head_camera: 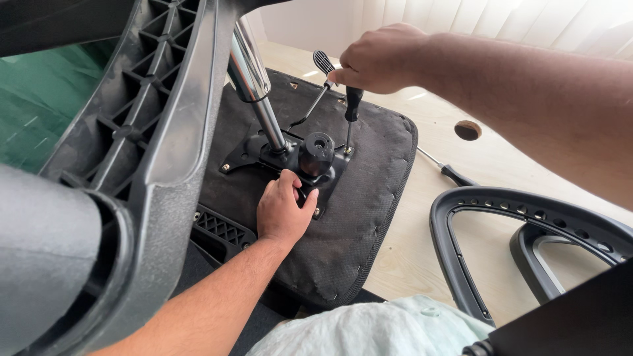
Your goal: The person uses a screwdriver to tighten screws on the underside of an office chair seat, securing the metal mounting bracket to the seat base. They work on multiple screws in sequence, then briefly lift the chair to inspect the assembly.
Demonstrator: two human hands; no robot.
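While your right hand [381,60] grips the screwdriver [351,109] upright, keep your left hand's [282,212] fingers pressed open on the plate [264,153], steadying it.

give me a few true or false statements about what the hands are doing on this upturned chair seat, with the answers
1. The right hand grips a screwdriver standing upright, tip down at a corner of the black metal mounting plate. True.
2. The left hand holds a hammer. False: it rests on the plate's near edge, beside the black round knob.
3. The chair seat lies with its dark fabric underside facing up. True.
4. A second screwdriver lies on the light wooden floor right of the seat. True.
5. The chrome column lies flat on the floor. False: it rises from the plate.
6. The armrest loop is white. False: it is black.
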